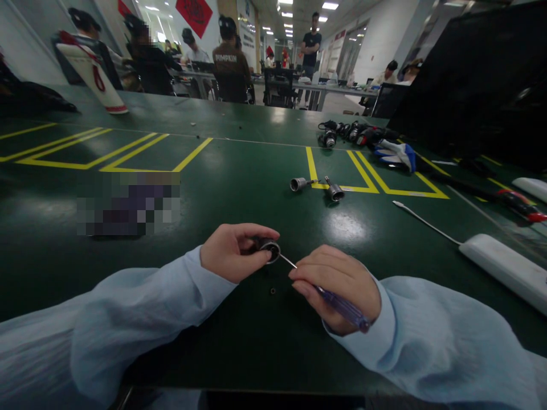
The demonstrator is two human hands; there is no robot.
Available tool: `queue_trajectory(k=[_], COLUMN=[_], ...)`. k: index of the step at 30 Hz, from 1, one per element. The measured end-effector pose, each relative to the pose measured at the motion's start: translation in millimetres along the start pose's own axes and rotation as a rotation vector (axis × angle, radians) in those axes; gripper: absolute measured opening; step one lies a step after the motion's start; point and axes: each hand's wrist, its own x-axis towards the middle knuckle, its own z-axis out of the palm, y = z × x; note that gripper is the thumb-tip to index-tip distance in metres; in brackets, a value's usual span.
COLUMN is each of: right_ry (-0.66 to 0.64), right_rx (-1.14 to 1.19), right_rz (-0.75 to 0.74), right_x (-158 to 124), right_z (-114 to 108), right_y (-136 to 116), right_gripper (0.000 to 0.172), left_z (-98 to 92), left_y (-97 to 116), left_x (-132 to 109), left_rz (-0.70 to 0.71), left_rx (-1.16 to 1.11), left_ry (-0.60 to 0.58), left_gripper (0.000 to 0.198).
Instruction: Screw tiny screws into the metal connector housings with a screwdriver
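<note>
My left hand [237, 250] is closed around a dark metal cup-shaped part [270, 246], its round opening turned toward the right. In my right hand [337, 279] is a screwdriver [344, 309] with a translucent purple handle. Its thin shaft points left and its tip is at the cup's opening; whether it touches the inside cannot be made out. A small dark nut-like piece [272, 291] lies on the table just below the cup. Two similar metal cups with stems, one left [298, 184] and one right [335, 192], lie farther back.
The dark green table [239, 199] carries yellow tape outlines. A white power strip [504, 267] with a cable lies at right, near a red-black tool [519, 206]. Gloves [395, 155] and black cabled parts [329, 138] sit behind. A blurred-out object [132, 205] is at left. People sit beyond.
</note>
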Motion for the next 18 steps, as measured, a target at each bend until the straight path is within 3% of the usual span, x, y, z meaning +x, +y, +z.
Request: queue_trajectory(k=[14, 16, 18], right_ry=[-0.038, -0.017, 0.049], right_rx=[-0.133, -0.069, 0.073], right_rz=[-0.038, -0.023, 0.089], right_x=[2.8, 2.2, 0.4], right_z=[2.1, 1.0, -1.0], right_y=[-9.8, -10.1, -10.2], right_gripper=[0.011, 0.011, 0.013], left_z=[1.4, 0.2, -1.2], left_y=[-8.7, -8.8, -8.5], left_x=[2.1, 2.0, 2.0], left_rz=[0.071, 0.073, 0.079], left_rx=[0.123, 0.138, 0.155], left_ry=[0.031, 0.033, 0.045], left_gripper=[0.031, 0.03, 0.029])
